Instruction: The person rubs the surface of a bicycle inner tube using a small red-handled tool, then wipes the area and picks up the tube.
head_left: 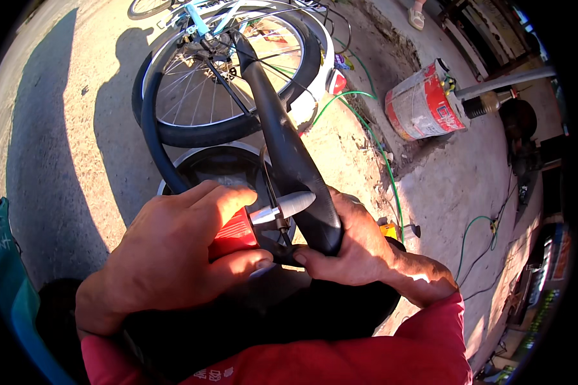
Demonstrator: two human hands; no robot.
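A black inner tube (282, 131), still joined to the bicycle end, runs down toward me and bends at its near end. My right hand (359, 247) is closed around that bend, thumb pressing from the near side. In my left hand (167, 244) is a red tool (236, 232), gripped with the fingers over its top and the thumb along its near side. From the tool juts a silver shaft with a grey oval tip (297, 203), which lies against or just over the tube; I cannot tell if they touch. A thin black cable or valve part crosses near the shaft.
Ahead lies a bicycle wheel (234, 83) with a black tyre, beside a light-blue frame part (198, 19). Below it sits a dark round basin (202, 163). A red and white bucket (424, 106) stands at right, with a green hose (386, 160) winding past. A person's sandalled foot (417, 16) shows far off.
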